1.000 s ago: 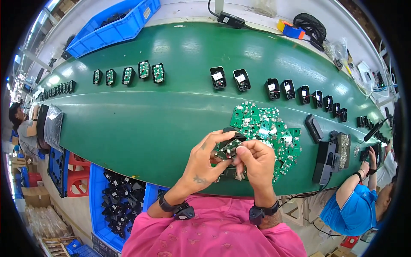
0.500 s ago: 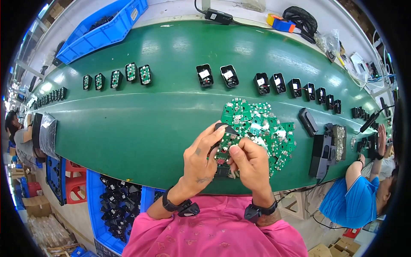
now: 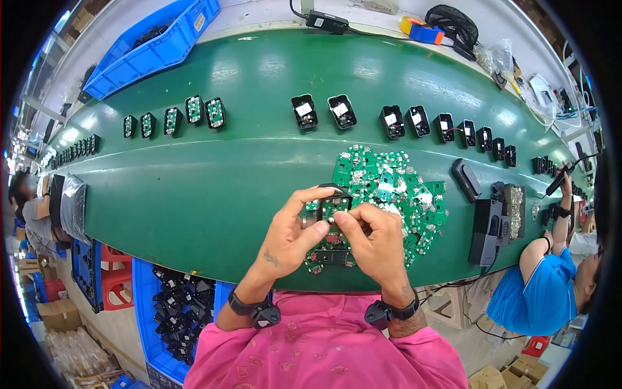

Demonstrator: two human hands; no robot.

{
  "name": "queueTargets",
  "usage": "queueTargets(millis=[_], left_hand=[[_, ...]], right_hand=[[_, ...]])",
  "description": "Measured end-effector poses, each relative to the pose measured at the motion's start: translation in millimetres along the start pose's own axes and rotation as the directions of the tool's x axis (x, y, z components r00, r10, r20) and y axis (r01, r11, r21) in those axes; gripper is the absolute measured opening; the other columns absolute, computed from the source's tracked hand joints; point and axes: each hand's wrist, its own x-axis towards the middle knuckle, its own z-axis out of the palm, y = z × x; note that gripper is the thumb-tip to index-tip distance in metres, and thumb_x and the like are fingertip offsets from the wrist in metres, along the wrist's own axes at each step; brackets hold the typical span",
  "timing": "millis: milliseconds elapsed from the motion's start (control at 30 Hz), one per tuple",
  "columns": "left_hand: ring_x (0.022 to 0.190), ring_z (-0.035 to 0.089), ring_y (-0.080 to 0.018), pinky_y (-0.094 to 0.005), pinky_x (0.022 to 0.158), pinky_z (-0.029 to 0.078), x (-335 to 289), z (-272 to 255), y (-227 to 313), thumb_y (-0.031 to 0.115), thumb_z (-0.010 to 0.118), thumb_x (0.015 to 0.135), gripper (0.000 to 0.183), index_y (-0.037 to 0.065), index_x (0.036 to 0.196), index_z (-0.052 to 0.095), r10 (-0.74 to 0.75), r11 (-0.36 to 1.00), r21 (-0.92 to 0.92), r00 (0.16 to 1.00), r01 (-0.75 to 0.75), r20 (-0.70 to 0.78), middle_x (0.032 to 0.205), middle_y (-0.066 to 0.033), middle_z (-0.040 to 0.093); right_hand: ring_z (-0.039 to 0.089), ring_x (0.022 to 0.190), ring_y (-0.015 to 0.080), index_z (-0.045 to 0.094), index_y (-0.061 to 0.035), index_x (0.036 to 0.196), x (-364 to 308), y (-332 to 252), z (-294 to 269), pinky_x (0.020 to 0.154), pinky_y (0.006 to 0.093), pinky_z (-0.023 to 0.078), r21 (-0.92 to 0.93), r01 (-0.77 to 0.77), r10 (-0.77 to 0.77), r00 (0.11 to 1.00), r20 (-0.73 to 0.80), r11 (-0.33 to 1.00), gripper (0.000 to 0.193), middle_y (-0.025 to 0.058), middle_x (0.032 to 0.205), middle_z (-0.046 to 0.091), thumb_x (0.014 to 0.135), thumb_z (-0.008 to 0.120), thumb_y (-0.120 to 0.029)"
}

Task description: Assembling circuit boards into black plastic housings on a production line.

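Observation:
In front of me, my left hand point(image 3: 288, 235) is wrapped round a small black plastic housing point(image 3: 341, 190). A green circuit board point(image 3: 335, 205) lies at the opening of that housing; whether it is fully seated cannot be made out. My right hand point(image 3: 378, 241) has its thumb and fingertips closed on the board's near edge, with the fingers under it partly hidden. Just beyond and to the right is a loose heap of green circuit boards point(image 3: 389, 178), some of it reaching beneath my hands.
Black housings with green boards point(image 3: 215, 113) stand in a row at left. Open housings with white pieces inside point(image 3: 342, 111) line up toward the right. A blue crate point(image 3: 152, 52) sits far left, a blue bin of black parts point(image 3: 146, 324) below. A grey-black device point(image 3: 483, 233) and another person point(image 3: 538, 285) are right.
The board has come down to the housing's opening, with the housing turned more upright. My left hand has shifted slightly left and its thumb lower. At right, the other person's arm has moved.

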Motion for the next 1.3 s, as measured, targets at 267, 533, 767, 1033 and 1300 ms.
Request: queueTargets(millis=[267, 533, 767, 1033, 1300], left_hand=[[0.083, 0.070, -0.0156, -0.0279, 0.066, 0.061, 4.2, 20.5, -14.2, 0.010, 0.052, 0.102, 0.029, 0.000, 0.129, 0.052, -0.031, 0.998, 0.037, 0.969, 0.041, -0.244, 0.111, -0.0140, 0.067], [0.061, 0.068, -0.0145, -0.0275, 0.047, 0.052, 1.8, 28.8, -14.3, 0.015, 0.050, 0.103, 0.029, 0.000, 0.127, 0.049, -0.032, 0.996, 0.076, 0.959, 0.056, -0.281, 0.104, -0.0171, 0.068], [0.064, 0.069, -0.0182, -0.0314, 0.055, 0.054, 4.2, 27.3, -21.7, 0.011, 0.051, 0.102, 0.027, 0.000, 0.127, 0.049, 0.059, 0.978, 0.210, 0.964, -0.004, -0.259, 0.102, -0.0176, 0.067], [0.087, 0.069, -0.0362, -0.0407, 0.077, 0.056, 1.6, 26.6, -30.8, 0.009, 0.052, 0.100, 0.023, 0.001, 0.121, 0.054, 0.435, 0.757, 0.622, 0.865, -0.201, -0.249, 0.109, -0.0248, 0.067], [0.049, 0.064, -0.0168, -0.0286, 0.040, 0.050, 87.3, -83.3, -21.0, 0.008, 0.045, 0.101, 0.025, 0.003, 0.125, 0.048, -0.010, 0.888, 0.415, 0.911, 0.198, -0.413, 0.085, -0.0119, 0.065]], right_hand=[[0.053, 0.052, 0.0114, 0.065, -0.0011, 0.098, -3.5, 3.4, 10.1, 0.048, 0.0279, 0.040, -0.182, -0.034, 0.019, 0.996, -0.084, 0.983, 0.013, 0.0060, 0.062, 0.059, 0.094, 0.067, -0.014], [0.061, 0.076, 0.0143, 0.057, -0.0038, 0.132, 1.9, -3.2, 12.5, 0.069, 0.0297, 0.051, 0.087, -0.082, 0.079, 0.996, 0.037, 0.993, 0.033, 0.0104, 0.093, 0.065, 0.100, 0.053, -0.012], [0.066, 0.084, 0.0244, 0.058, -0.0053, 0.129, 2.6, 14.6, 19.2, 0.075, 0.0348, 0.052, 0.172, -0.014, 0.012, 1.000, 0.014, 0.985, 0.030, 0.0152, 0.101, 0.066, 0.100, 0.054, -0.011], [0.065, 0.086, 0.0220, 0.059, -0.0034, 0.126, -2.5, 18.5, 35.4, 0.078, 0.0336, 0.053, 0.290, 0.026, -0.007, 0.998, -0.065, 0.957, 0.029, 0.0128, 0.106, 0.066, 0.098, 0.056, -0.008], [0.059, 0.082, 0.0287, 0.067, -0.0037, 0.117, 16.1, 16.2, 0.5, 0.073, 0.0377, 0.049, -0.237, 0.092, -0.133, 0.978, -0.159, 0.967, 0.028, 0.0144, 0.098, 0.062, 0.089, 0.068, -0.010]])
